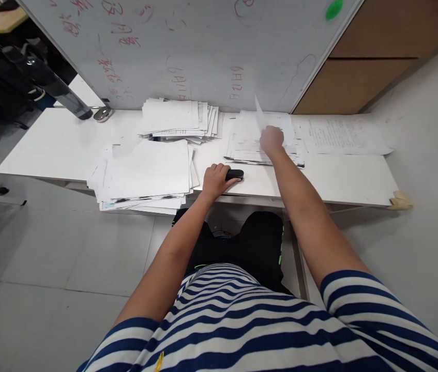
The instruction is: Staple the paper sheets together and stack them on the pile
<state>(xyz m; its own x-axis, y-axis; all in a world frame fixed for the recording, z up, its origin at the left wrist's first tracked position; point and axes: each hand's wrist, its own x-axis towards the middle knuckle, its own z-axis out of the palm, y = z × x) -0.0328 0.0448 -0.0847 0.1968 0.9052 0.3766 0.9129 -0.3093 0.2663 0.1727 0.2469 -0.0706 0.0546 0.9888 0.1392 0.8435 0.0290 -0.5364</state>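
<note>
My left hand [214, 181] is wrapped round a black stapler [235, 174] near the front edge of the white desk. Its nose points right. My right hand [272, 139] is closed on a thin sheet of paper [259, 111], which stands up blurred above the right-hand paper stack [242, 147]. To the left of my left hand lies a large, uneven paper pile [149, 168], partly overhanging the front edge. Behind it, a second paper pile [172, 116] with fanned edges rests against the whiteboard.
Behind the desk [67, 139] stands a whiteboard [203, 46] with red writing. A dark bottle [54, 85] leans at the left, beside a small round silver object [103, 114]. Printed sheets [343, 135] lie at the right, and a wall closes off that side.
</note>
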